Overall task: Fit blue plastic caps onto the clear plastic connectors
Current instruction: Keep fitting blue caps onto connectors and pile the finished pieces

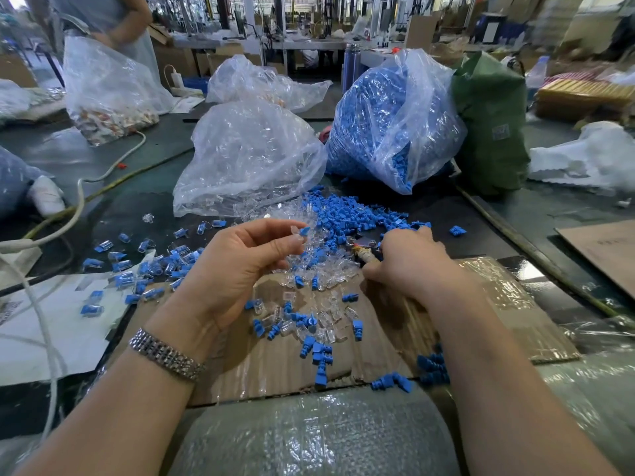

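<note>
Left hand [240, 266] pinches a capped connector [299, 232]; right hand [402, 262] grips what seems a tool [365, 254].

Blue caps [347, 207], clear connectors [319, 283], a green sack [491, 132], brown cardboard [378, 341], perhaps a silver-linked wristband [167, 354].

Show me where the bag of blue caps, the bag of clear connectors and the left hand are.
bag of blue caps [385, 121]: head view, front of bag.
bag of clear connectors [247, 156]: head view, bag's middle.
left hand [237, 266]: head view, palm.
</note>
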The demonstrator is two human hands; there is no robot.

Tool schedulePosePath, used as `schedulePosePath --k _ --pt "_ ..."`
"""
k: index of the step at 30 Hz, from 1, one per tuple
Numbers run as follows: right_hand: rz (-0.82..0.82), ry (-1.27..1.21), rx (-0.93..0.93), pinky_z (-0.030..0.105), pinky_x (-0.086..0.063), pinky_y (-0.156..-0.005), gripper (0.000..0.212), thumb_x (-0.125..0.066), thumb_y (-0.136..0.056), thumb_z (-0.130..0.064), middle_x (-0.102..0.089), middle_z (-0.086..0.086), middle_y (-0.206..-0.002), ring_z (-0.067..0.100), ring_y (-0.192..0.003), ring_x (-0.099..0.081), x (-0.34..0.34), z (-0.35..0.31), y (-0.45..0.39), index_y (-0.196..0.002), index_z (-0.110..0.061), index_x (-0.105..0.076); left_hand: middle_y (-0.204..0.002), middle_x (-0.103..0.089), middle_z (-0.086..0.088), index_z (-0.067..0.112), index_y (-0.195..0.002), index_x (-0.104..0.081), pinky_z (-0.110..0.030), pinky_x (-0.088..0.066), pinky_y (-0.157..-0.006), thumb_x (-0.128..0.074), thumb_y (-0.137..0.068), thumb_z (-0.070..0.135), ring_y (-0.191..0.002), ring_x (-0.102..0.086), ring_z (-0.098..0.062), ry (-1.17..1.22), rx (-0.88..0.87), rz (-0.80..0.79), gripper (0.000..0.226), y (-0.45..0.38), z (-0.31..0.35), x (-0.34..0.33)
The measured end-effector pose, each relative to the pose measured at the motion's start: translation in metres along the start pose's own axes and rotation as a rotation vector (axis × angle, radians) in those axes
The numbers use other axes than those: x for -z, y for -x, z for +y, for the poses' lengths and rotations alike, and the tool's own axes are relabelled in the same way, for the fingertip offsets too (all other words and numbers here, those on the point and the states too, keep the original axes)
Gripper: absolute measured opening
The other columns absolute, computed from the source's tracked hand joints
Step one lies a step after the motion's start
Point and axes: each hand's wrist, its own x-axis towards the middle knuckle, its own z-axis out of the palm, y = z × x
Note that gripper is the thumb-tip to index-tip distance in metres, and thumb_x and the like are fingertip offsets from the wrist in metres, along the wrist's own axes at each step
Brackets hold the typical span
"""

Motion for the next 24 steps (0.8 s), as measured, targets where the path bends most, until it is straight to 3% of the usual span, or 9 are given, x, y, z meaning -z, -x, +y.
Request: schedulePosePath --k 2,4,6,7,9,13,18,24 --pt "0.018 -0.1 0.022 0.037 -0.039 -0.067 0.029 -0.06 -0.091 -0.034 -0.054 0.012 -0.085 0.031 -0.092 -0.05 0.001 0.003 -0.001 -0.075 -0.012 -0.051 -0.104 -0.077 -0.011 0.016 -0.099 -0.082 -0.02 -0.058 -0.07 -0.077 -0.074 0.016 -0.09 -0.072 -0.016 0.057 0.02 0.041 0.025 -0.002 -0.001 0.002" --pt "0.043 -0.281 0.07 0.032 -0.038 -0.057 0.025 -0.058 -0.091 -0.025 -0.059 0.014 -0.078 0.027 -0.068 -0.054 0.006 0.008 -0.002 -0.076 -0.005 -0.056 -0.107 -0.077 -0.011 0.015 -0.099 -0.082 -0.021 -0.058 -0.069 -0.075 -0.077 0.014 -0.092 -0.072 -0.015 0.105 0.037 0.076 0.023 -0.003 -0.001 0.004" --pt "0.011 -0.579 0.128 0.036 -0.051 -0.059 0.023 -0.058 -0.093 -0.018 -0.066 0.016 -0.071 0.023 -0.06 -0.064 0.013 0.01 -0.001 -0.082 0.002 -0.059 -0.109 -0.077 -0.011 0.015 -0.097 -0.082 -0.022 -0.058 -0.07 -0.074 -0.078 0.013 -0.093 -0.073 -0.015 0.153 0.047 0.103 0.021 -0.004 -0.001 0.005" --pt "-0.039 -0.706 0.167 0.043 -0.059 -0.067 0.022 -0.062 -0.094 -0.017 -0.071 0.015 -0.07 0.023 -0.062 -0.07 0.015 0.009 0.0 -0.089 0.004 -0.062 -0.109 -0.077 -0.01 0.016 -0.096 -0.082 -0.024 -0.057 -0.071 -0.073 -0.078 0.013 -0.094 -0.073 -0.015 0.173 0.051 0.113 0.02 -0.004 -0.001 0.006" --pt "-0.183 -0.827 0.272 0.05 -0.061 -0.079 0.024 -0.068 -0.095 -0.018 -0.074 0.01 -0.072 0.026 -0.07 -0.075 0.016 0.007 0.004 -0.1 0.005 -0.065 -0.11 -0.077 -0.009 0.017 -0.095 -0.082 -0.029 -0.055 -0.078 -0.073 -0.077 0.015 -0.096 -0.073 -0.015 0.19 0.052 0.135 0.019 -0.005 0.0 0.006" --pt "-0.368 -0.762 0.366 0.044 -0.062 -0.081 0.029 -0.063 -0.1 -0.023 -0.076 0.006 -0.081 0.033 -0.082 -0.076 0.009 -0.005 0.013 -0.101 0.006 -0.066 -0.11 -0.077 -0.005 0.023 -0.093 -0.083 -0.032 -0.05 -0.086 -0.075 -0.075 0.019 -0.099 -0.072 -0.012 0.183 0.031 0.145 0.02 -0.005 -0.002 0.006" --pt "-0.385 -0.791 0.411 0.034 -0.062 -0.075 0.027 -0.058 -0.103 -0.022 -0.075 0.006 -0.082 0.026 -0.081 -0.076 0.011 -0.01 0.022 -0.098 0.004 -0.064 -0.105 -0.078 0.001 0.026 -0.092 -0.083 -0.028 -0.051 -0.084 -0.079 -0.07 0.023 -0.098 -0.068 -0.01 0.114 0.006 0.135 0.022 -0.006 -0.004 0.002" --pt "-0.383 -0.762 0.43 0.033 -0.063 -0.074 0.025 -0.058 -0.103 -0.024 -0.074 0.003 -0.079 0.021 -0.079 -0.076 0.01 -0.012 0.023 -0.095 0.0 -0.063 -0.105 -0.078 0.001 0.027 -0.094 -0.083 -0.028 -0.05 -0.084 -0.082 -0.066 0.031 -0.095 -0.068 -0.009 0.059 -0.029 0.144 0.029 -0.009 -0.005 0.002"
